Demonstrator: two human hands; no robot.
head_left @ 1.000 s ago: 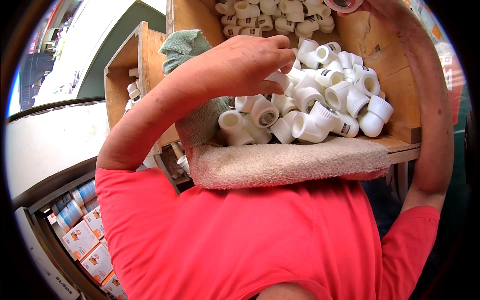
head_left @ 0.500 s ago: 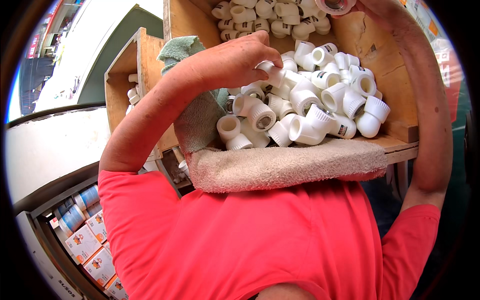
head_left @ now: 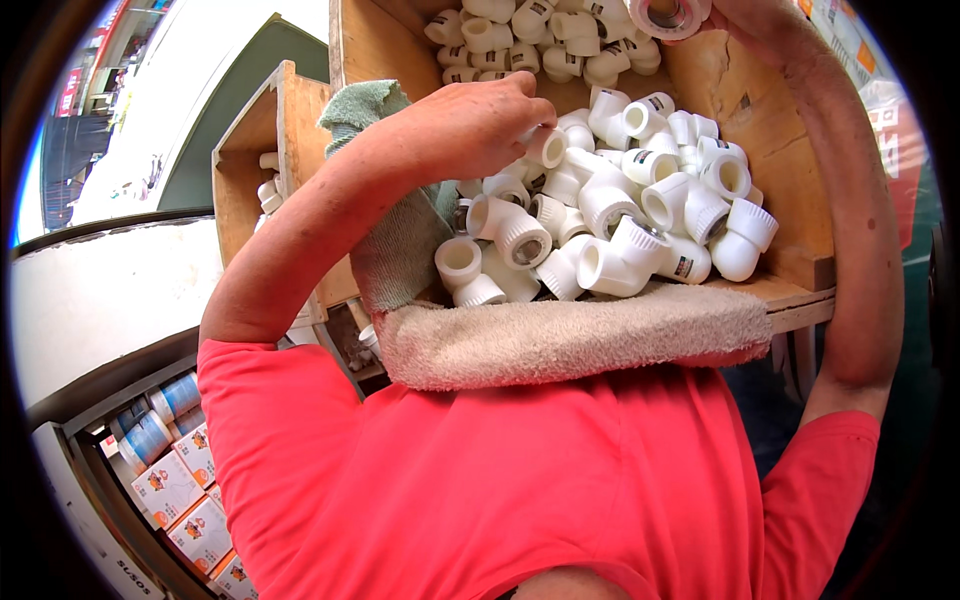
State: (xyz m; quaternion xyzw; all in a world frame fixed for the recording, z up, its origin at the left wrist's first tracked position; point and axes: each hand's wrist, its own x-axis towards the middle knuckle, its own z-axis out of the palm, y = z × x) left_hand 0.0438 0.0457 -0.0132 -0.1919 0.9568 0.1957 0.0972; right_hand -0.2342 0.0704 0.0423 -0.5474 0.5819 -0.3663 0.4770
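Note:
Over the pile of white plastic pipe elbows [head_left: 690,205], my left hand [head_left: 485,122] has its fingers closed around one white pipe fitting [head_left: 546,148], whose round open end faces right. At the upper right edge of the view my right hand [head_left: 745,18] grips a ring-shaped roll [head_left: 670,14], pale with a reddish band and a hollow middle. The view's edge cuts off part of that roll and the hand. Some elbows beneath my left hand have metal-lined ends [head_left: 527,250].
A wooden bin [head_left: 765,120] holds the pile, with more fittings [head_left: 560,40] grouped at its back. A beige towel [head_left: 580,335] covers its front edge; a green cloth [head_left: 365,110] hangs over its left side. Left stands another wooden box [head_left: 245,160]; below are small cartons [head_left: 168,488].
My left hand has drawn slightly left and down with the fitting, which has turned to show its open end. The roll in my right hand has come a little lower into view.

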